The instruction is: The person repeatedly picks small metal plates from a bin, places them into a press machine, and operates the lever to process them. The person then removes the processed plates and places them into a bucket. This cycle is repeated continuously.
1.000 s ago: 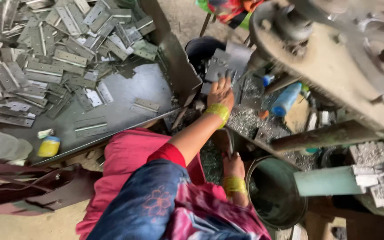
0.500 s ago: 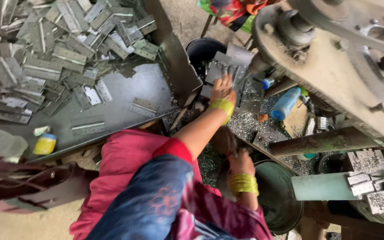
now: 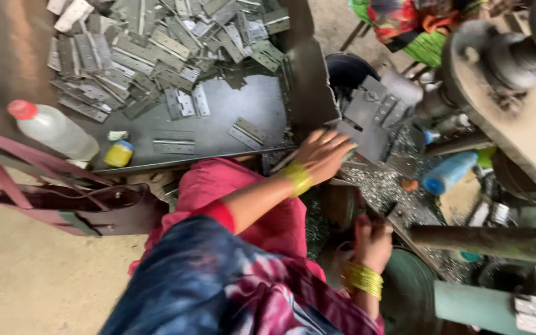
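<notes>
Dusty ground fills the left side, and a dark red bag (image 3: pixel 75 208) lies on it. Above the bag sits a big metal tray (image 3: pixel 218 127). A clear bottle with a red cap (image 3: pixel 54 130) lies on its left end, with a small yellow jar (image 3: pixel 119 153) just beside it. A heap of grey metal hinges (image 3: pixel 156 43) covers the back of the tray, and a few lie alone near the front.

Next comes the person's left hand (image 3: pixel 324 155), with a yellow bangle at the wrist. Its fingers are spread apart and lie flat on a small pile of grey metal plates (image 3: pixel 373 118), right of the tray.

Lower down is the right hand (image 3: pixel 373 239), with yellow bangles too. It is curled shut near a dark metal bar (image 3: pixel 404 226), but I cannot tell what it grips. A green tub (image 3: pixel 410 291) sits below it.

Further right a blue bottle (image 3: pixel 448 174) lies among shiny metal bits. A big grey machine (image 3: pixel 516 105) stands at the far right.
</notes>
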Motion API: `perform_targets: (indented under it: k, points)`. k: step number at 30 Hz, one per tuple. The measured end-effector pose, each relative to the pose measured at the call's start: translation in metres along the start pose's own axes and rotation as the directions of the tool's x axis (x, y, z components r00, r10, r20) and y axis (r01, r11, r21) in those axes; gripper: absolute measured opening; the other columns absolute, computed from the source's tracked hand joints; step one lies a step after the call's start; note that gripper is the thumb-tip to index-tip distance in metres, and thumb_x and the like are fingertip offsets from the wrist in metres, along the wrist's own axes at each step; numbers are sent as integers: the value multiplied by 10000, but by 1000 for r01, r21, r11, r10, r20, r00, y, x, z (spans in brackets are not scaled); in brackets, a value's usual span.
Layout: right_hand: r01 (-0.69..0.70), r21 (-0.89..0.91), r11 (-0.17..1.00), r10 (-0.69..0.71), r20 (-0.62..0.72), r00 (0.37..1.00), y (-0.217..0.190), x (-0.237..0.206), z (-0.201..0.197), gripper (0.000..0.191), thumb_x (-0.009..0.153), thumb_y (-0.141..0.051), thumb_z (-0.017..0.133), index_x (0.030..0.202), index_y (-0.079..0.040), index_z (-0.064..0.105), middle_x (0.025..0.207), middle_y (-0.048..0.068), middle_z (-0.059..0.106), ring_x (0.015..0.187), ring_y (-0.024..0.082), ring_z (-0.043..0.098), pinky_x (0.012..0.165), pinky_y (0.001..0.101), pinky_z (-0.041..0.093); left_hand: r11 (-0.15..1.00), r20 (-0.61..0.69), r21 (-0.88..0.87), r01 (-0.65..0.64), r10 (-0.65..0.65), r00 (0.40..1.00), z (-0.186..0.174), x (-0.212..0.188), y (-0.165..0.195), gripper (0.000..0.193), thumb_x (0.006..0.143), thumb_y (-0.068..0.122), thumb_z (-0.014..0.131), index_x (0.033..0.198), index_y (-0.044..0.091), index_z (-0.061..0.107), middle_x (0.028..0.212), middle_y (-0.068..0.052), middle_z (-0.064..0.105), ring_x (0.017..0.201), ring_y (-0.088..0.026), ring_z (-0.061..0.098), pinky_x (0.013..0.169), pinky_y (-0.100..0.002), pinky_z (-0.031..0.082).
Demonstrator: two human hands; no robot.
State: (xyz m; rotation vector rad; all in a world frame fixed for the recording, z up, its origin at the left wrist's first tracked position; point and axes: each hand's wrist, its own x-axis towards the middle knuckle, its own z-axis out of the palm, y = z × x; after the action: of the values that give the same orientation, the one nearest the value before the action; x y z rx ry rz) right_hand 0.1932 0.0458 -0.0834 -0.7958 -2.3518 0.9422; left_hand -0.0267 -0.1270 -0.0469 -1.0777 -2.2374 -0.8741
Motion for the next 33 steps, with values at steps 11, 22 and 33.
perform_targets:
  k: [11, 22, 33]
  points:
    - [142, -280, 949, -190, -152, 970, -127, 71, -32, 286, 1022, -321, 707, 1117, -54, 739, 952, 153, 759, 827, 313, 742, 760, 434, 550, 806, 583, 516, 291, -579, 570, -58, -18, -199, 512, 792, 108, 694, 1293, 170, 611, 1406, -74, 566, 1355, -282, 475, 1070, -524, 393]
    - [-41, -290, 956, 13, -96, 995, -108, 20, -35, 309, 956, -388, 692, 1112, -134, 772, 931, 206, 739, 849, 410, 714, 764, 484, 540, 884, 463, 237, 403, -468, 753, -46, -32, -95, 161, 853, 169, 670, 923, 83, 787, 994, -168, 733, 997, -393, 673, 898, -499, 515]
    - [-78, -176, 981, 60, -106, 993, -98, 14, -56, 309, 929, -383, 695, 1068, -109, 732, 913, 111, 767, 840, 313, 738, 751, 428, 542, 991, 317, 86, 103, -125, 940, 68, 79, 76, 149, 852, 129, 669, 965, 85, 756, 1008, -136, 747, 1016, -284, 678, 939, -415, 515]
